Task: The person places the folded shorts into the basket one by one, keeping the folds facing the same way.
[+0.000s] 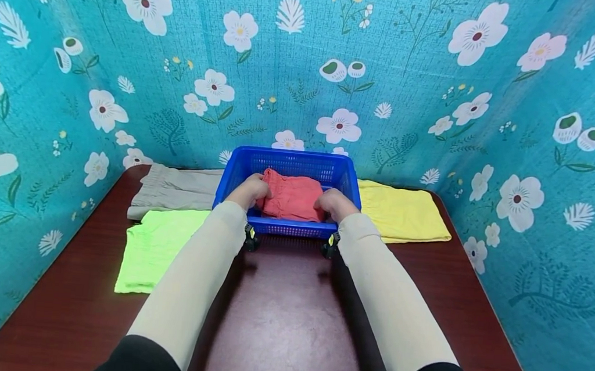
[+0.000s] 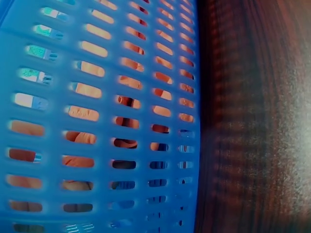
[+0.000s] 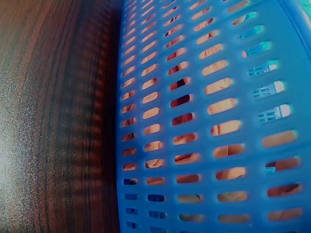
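A folded red garment [image 1: 293,198], gathered at its left end like an elastic waistband, lies inside a blue plastic basket [image 1: 291,228]. With the thumb on top, my left hand [image 1: 256,189] grips its left end. At the right end my right hand [image 1: 334,203] holds it, fingers partly hidden by cloth and basket. In the left wrist view, the slotted basket wall [image 2: 102,114] stands in front of the hand, with bits of red cloth and skin behind the slots. The right wrist view likewise shows the slotted wall [image 3: 194,121] with red cloth and fingers behind it.
Left of the basket lie a folded grey garment [image 1: 179,189] and, nearer, a bright green one [image 1: 158,250]. A folded yellow garment [image 1: 407,214] lies to the right. All rest on a dark brown wooden table [image 1: 281,324]. A flowered blue curtain [image 1: 295,86] surrounds the back and sides.
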Tool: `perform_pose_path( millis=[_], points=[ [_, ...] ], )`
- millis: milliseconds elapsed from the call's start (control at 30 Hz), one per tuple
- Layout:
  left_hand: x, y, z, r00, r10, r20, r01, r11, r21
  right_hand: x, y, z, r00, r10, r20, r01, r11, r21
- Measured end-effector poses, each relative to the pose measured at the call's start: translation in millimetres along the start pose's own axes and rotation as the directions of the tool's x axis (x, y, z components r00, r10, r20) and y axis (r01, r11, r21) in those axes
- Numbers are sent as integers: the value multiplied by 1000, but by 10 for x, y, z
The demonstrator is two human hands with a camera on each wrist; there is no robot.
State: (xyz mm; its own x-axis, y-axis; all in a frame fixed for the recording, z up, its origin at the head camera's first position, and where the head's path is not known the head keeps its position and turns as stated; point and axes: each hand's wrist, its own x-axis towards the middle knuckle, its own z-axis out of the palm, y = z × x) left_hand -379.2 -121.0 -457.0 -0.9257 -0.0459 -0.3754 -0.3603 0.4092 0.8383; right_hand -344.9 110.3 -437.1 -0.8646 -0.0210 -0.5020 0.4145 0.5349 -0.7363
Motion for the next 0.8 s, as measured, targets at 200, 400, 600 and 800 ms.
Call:
perform_pose_path(
  millis=[200,400,600,800],
  points=[
    [-110,14,-12,1000,3,-25,-2,999,44,-23,-4,8,1000,-13,-18,12,1000,-29],
    [-320,76,-53,997,35,-73,-21,982,189,-23,6,14,998,-23,-63,17,995,-101],
    [-366,86,-65,990,55,-126,-10,942,336,-20,-9,20,993,-35,-115,6,971,-240],
    [-360,102,-67,992,80,-101,-29,900,435,-43,-20,9,990,-55,-128,8,940,-341]
  ],
)
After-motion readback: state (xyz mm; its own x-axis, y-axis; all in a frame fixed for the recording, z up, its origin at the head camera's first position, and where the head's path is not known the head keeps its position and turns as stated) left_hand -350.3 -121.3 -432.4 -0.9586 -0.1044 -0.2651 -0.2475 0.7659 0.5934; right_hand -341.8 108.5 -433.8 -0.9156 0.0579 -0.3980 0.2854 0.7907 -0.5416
